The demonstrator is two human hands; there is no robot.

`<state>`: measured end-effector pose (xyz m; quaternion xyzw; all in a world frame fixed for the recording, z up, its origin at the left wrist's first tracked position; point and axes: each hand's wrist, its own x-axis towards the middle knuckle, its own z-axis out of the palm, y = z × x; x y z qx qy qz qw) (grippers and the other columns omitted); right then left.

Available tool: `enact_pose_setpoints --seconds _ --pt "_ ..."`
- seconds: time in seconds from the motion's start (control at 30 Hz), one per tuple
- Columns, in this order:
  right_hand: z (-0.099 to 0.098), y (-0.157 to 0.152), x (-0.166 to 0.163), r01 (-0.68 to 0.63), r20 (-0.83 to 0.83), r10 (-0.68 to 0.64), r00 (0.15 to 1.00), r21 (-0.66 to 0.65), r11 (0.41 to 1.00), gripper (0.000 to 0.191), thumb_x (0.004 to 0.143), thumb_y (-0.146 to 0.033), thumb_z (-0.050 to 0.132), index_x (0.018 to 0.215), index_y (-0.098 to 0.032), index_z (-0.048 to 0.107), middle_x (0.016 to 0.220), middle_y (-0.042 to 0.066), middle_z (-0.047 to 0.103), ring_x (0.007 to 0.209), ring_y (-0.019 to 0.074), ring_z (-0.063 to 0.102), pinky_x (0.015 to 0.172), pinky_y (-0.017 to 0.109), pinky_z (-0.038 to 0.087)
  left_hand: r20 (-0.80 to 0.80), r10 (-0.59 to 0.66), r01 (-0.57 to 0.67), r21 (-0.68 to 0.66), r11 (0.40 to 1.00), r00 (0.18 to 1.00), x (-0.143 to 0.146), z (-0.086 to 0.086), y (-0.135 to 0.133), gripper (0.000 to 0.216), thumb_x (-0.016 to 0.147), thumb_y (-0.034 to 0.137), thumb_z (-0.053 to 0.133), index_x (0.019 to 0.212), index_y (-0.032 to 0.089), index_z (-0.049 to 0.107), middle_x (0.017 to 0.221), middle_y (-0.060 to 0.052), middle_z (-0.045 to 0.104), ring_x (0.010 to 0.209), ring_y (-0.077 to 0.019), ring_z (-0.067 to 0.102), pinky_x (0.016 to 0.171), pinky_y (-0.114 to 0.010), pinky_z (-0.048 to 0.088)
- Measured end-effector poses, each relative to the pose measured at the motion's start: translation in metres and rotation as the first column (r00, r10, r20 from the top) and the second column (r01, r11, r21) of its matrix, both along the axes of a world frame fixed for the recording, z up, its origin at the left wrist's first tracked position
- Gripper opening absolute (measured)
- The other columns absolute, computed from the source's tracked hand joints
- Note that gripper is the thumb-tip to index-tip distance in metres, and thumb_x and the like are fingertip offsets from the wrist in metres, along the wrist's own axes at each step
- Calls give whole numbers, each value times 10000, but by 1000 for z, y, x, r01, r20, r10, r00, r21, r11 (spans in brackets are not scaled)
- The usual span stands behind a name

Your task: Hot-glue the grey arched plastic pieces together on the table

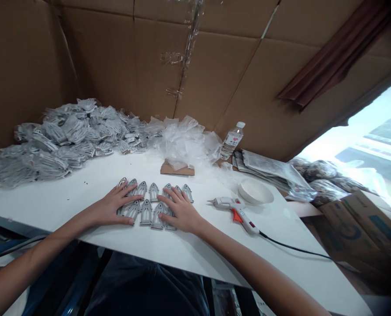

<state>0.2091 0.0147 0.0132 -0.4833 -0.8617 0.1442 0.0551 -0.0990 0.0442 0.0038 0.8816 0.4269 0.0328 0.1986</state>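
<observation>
Several small grey arch-shaped pieces (pixel 146 212) lie in two rows on the white table, each pointed at the top with open slots. My left hand (pixel 111 205) rests with its fingers spread over the pieces at the left end. My right hand (pixel 181 211) lies over those at the right end, its fingers also apart. Both hands touch the pieces and partly hide them. Between the hands, a few pieces (pixel 154 192) show fully. To the right of my right hand, a white glue gun (pixel 231 204) with an orange trigger lies on its side.
A large heap of bagged grey pieces (pixel 67 131) fills the back left. Beside it are crumpled clear plastic bags (pixel 189 142), a piece of cardboard (pixel 177 168) and a water bottle (pixel 232 141). A white bowl (pixel 256 192) and a black cord (pixel 294 249) are at right.
</observation>
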Motion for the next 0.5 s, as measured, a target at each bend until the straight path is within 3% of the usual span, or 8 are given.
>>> enact_pose_setpoints --seconds 0.27,0.5 --pt "2 -2 13 82 -12 -81 997 20 996 603 982 -587 414 1512 -300 422 1635 69 291 1528 342 166 1210 601 178 11 -58 58 10 998 998 24 2 14 840 812 789 567 1537 435 335 1697 -10 73 1535 -450 -8 1205 -651 161" --pt "5 -1 19 125 -32 -124 992 42 991 561 978 -519 474 1475 -259 470 1613 91 334 1509 322 237 1207 561 223 10 -80 79 41 996 997 38 4 17 749 890 761 471 1542 417 337 1695 -17 99 1544 -422 0 1218 -613 156"
